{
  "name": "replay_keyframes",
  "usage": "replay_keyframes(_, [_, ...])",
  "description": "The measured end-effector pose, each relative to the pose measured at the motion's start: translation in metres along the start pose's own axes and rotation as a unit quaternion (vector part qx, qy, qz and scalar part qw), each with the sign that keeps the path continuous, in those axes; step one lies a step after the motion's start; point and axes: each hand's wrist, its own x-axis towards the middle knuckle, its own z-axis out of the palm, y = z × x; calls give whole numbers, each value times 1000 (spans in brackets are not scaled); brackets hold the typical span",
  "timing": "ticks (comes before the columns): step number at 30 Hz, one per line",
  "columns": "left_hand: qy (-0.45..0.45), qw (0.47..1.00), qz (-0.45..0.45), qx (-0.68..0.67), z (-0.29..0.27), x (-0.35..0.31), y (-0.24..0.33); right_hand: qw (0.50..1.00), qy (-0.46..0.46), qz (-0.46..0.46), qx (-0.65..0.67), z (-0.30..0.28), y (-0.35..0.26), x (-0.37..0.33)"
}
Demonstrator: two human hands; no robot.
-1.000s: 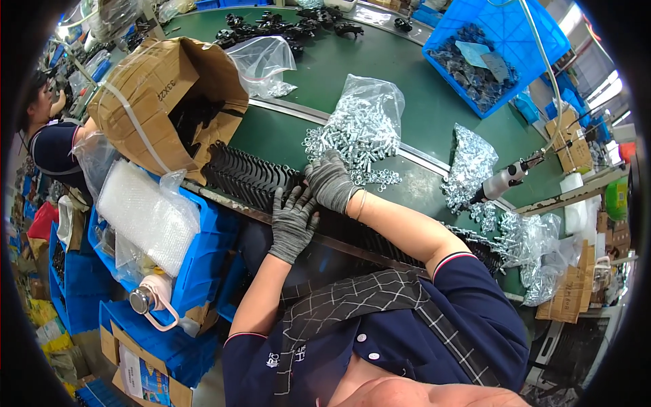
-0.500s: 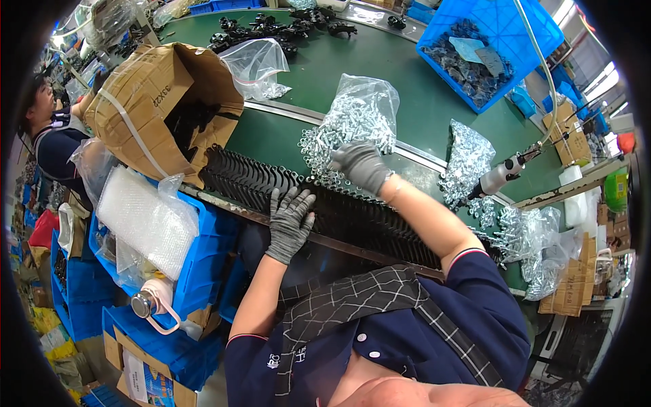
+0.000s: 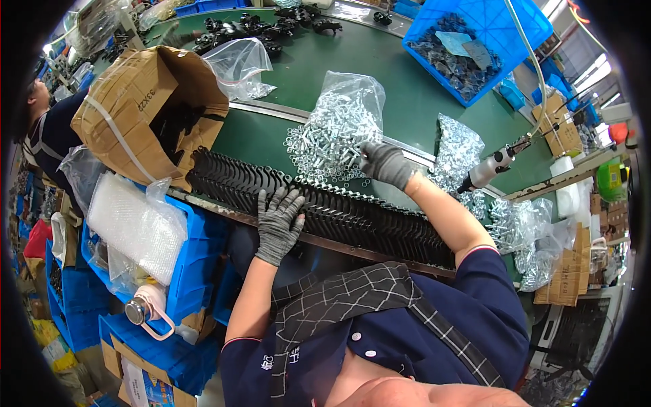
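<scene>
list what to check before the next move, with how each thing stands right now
1. Left hand at the row of black parts: ok, it lies at the near side with its fingers spread.
2. Black parts lined up side by side: ok, they form a long row.
3. Silver pieces along the row's whole far edge: not ok, none show at its left end.
4. Loose silver pieces within reach: ok, the right hand is at their right edge.
5. Piece held in the right hand: cannot tell, the curled fingers would hide it.
6. Power tool apart from both hands: ok, a gap shows.
</scene>
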Motion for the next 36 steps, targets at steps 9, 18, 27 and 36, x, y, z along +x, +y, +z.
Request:
replay_keyframes(9, [-4, 1000, -1, -1, 2, 1, 0, 966, -44, -13, 253, 17, 24, -44])
replay_keyframes(18, [-5, 1000, -2, -4, 1, 1, 0, 976, -43, -91, 194, 10, 25, -42])
replay_keyframes(27, [-4, 1000, -7, -1, 1, 0, -1, 961, -40, -245, -117, -4, 1, -27])
replay_keyframes(36, [-7, 1000, -6, -19, 0, 0, 1, 965, -177, -144, -126, 11, 9, -19])
